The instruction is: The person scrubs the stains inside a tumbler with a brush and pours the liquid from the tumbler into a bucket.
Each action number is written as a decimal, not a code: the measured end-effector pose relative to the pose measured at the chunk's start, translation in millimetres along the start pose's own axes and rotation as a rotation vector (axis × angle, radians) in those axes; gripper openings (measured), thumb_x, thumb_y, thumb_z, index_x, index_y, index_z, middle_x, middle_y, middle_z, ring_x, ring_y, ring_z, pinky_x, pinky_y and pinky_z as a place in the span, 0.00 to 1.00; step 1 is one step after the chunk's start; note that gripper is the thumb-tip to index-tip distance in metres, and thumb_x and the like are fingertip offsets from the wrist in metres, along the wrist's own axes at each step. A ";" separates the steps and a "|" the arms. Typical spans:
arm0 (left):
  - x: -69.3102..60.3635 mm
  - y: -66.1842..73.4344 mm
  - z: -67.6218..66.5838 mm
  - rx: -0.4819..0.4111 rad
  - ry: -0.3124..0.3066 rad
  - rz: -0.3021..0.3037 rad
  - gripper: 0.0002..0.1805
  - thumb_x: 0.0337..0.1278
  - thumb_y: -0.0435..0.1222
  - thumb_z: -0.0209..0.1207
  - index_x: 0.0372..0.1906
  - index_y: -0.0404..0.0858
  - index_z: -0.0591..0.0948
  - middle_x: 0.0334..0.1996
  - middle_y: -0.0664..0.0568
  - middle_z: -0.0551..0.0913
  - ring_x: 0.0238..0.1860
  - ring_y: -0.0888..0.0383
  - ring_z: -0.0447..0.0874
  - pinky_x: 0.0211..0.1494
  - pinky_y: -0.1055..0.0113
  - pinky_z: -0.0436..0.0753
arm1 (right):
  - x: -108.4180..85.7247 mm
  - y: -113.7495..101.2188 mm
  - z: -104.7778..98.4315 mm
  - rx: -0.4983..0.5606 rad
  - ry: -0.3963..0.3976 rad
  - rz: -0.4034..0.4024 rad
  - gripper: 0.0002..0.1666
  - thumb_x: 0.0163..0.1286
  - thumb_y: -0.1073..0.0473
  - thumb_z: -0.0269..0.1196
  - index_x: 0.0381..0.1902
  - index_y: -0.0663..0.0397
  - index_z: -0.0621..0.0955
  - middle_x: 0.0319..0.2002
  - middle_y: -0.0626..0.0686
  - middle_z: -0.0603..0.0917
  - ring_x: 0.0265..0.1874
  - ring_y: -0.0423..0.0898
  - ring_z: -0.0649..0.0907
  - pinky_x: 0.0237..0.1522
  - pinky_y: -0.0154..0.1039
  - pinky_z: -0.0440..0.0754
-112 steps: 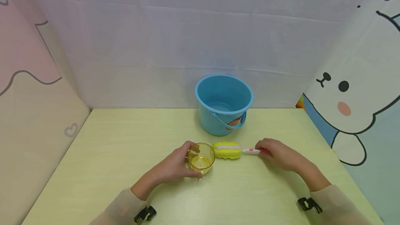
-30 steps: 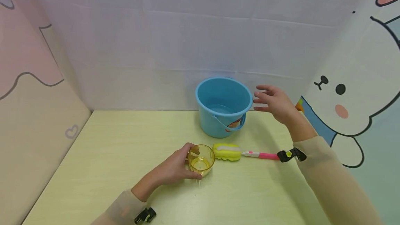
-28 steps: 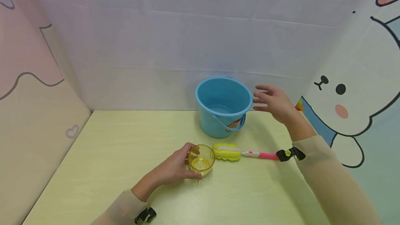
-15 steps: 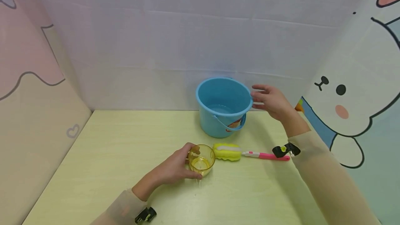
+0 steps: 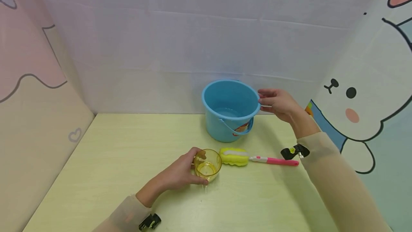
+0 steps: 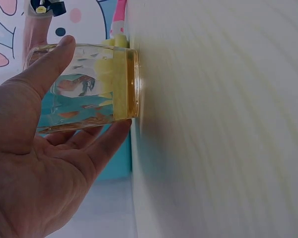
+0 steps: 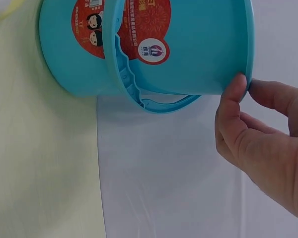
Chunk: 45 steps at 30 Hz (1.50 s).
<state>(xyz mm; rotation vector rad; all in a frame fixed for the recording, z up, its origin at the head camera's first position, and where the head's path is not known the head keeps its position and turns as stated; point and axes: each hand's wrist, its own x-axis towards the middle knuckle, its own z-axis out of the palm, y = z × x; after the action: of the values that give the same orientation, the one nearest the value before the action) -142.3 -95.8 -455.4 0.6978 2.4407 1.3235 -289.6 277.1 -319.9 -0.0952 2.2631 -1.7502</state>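
Observation:
A clear amber glass cup (image 5: 207, 165) stands upright on the table, and my left hand (image 5: 181, 173) grips its side, thumb in front. In the left wrist view the fingers (image 6: 111, 141) and thumb lie round the glass (image 6: 84, 84). At the back stands a blue bucket (image 5: 219, 128), its handle hanging down at the front. My right hand (image 5: 278, 105) is at the bucket's right rim; in the right wrist view thumb and fingertips of that hand (image 7: 268, 129) pinch the rim of the bucket (image 7: 203, 44).
A sponge brush with a yellow head (image 5: 234, 156) and a pink handle (image 5: 281, 162) lies on the table (image 5: 128, 146), right of the cup and in front of the bucket. A plain cloth wall (image 5: 145, 46) rises behind, with printed walls on both sides.
My right hand has let go of the brush handle, moved back to the bucket, and its fingers have come together on the rim. My left hand and the cup look unmoved.

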 end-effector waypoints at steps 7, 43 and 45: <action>0.1 -0.9 0.3 -0.003 -0.001 0.003 0.47 0.48 0.47 0.83 0.68 0.38 0.70 0.64 0.48 0.79 0.66 0.48 0.77 0.70 0.48 0.76 | 2.8 2.2 -3.0 0.031 -0.030 0.005 0.35 0.85 0.65 0.55 0.83 0.66 0.58 0.76 0.65 0.66 0.56 0.45 0.82 0.54 0.34 0.84; -3.0 2.6 -11.7 -0.073 0.056 0.010 0.48 0.48 0.46 0.83 0.71 0.39 0.69 0.65 0.50 0.77 0.64 0.49 0.79 0.67 0.49 0.80 | 4.0 3.4 0.6 0.062 -0.057 0.019 0.36 0.85 0.66 0.54 0.84 0.60 0.58 0.78 0.64 0.65 0.59 0.50 0.81 0.58 0.38 0.83; -3.3 7.0 -18.3 -0.079 0.067 0.012 0.49 0.49 0.46 0.83 0.72 0.39 0.69 0.65 0.51 0.77 0.64 0.50 0.79 0.67 0.49 0.80 | 4.4 3.3 1.2 0.057 -0.058 0.019 0.36 0.85 0.66 0.54 0.84 0.60 0.58 0.78 0.63 0.65 0.60 0.51 0.81 0.58 0.38 0.83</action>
<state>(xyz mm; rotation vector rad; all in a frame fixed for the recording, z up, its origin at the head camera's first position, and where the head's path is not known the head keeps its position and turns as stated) -145.9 -107.3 -439.5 0.6600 2.4235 1.4622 -293.1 275.9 -324.1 -0.1105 2.1646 -1.7779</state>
